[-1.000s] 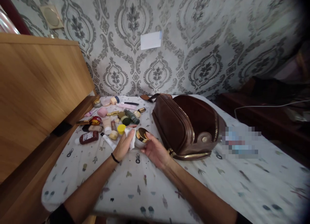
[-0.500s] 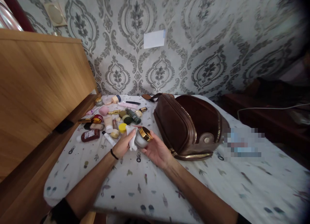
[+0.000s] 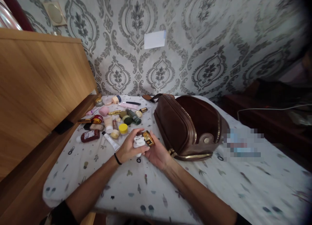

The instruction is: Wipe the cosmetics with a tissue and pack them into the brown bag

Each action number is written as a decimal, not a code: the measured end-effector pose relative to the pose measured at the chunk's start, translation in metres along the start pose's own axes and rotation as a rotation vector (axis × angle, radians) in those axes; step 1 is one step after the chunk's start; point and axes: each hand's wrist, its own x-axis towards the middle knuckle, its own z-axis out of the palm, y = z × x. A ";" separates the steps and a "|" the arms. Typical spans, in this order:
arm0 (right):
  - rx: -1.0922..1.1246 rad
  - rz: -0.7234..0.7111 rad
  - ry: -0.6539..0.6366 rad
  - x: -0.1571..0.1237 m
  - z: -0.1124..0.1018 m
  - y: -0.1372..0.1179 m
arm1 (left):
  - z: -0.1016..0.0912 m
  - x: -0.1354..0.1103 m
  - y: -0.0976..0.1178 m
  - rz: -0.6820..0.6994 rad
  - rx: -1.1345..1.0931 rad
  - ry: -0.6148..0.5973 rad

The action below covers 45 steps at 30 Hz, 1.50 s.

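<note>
Between my hands is a cosmetic jar [image 3: 149, 139] with a shiny gold lid, tipped on its side above the table. My right hand [image 3: 158, 153] grips the jar from the right, near the lid. A crumpled white wipe [image 3: 139, 141] is in my left hand [image 3: 130, 146], whose fingers wrap it round the jar's body. Most of that body is hidden by the wipe and fingers. Just beyond my left hand stand a yellow-lidded jar [image 3: 123, 129] and a white tube [image 3: 110, 140].
Right of my hands sits a brown leather bag [image 3: 175, 121], its top unzipped. Several cosmetics lie at the left, including a dark red bottle [image 3: 90, 136] and a green bottle [image 3: 134, 117]. A wooden cabinet [image 3: 44, 98] borders the left side. The patterned cloth [image 3: 122, 192] covers the table.
My left hand has shifted the wipe from the jar's left side to wrap round its body. The jar has turned, so its gold lid now faces more to the right.
</note>
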 end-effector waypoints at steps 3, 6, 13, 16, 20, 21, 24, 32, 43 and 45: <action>-0.047 -0.064 0.020 -0.002 0.001 0.000 | -0.001 0.001 0.003 -0.039 -0.082 -0.111; -0.119 -0.116 0.033 -0.003 0.000 0.001 | -0.002 0.001 0.006 -0.076 -0.160 -0.179; -0.186 -0.100 -0.018 -0.008 0.003 0.002 | -0.002 0.002 0.004 -0.061 -0.193 -0.122; -0.176 -0.086 -0.092 -0.011 0.009 0.001 | 0.001 0.000 0.002 -0.056 -0.132 -0.068; -0.130 -0.084 -0.119 -0.014 0.014 0.002 | 0.004 -0.001 0.000 -0.068 -0.074 0.137; -0.113 -0.081 -0.110 -0.014 0.013 0.002 | 0.005 0.000 0.000 -0.067 -0.072 0.179; -0.049 -0.061 -0.068 -0.013 0.011 0.003 | 0.004 0.003 0.000 -0.065 -0.094 0.212; 0.001 -0.043 -0.083 -0.011 0.005 0.001 | -0.004 0.003 0.003 -0.087 -0.156 0.009; 0.005 -0.084 -0.084 -0.006 0.010 0.004 | 0.004 -0.001 -0.001 0.131 0.187 0.114; -0.017 -0.074 -0.075 -0.005 0.009 0.006 | 0.004 0.000 -0.004 0.212 0.324 0.155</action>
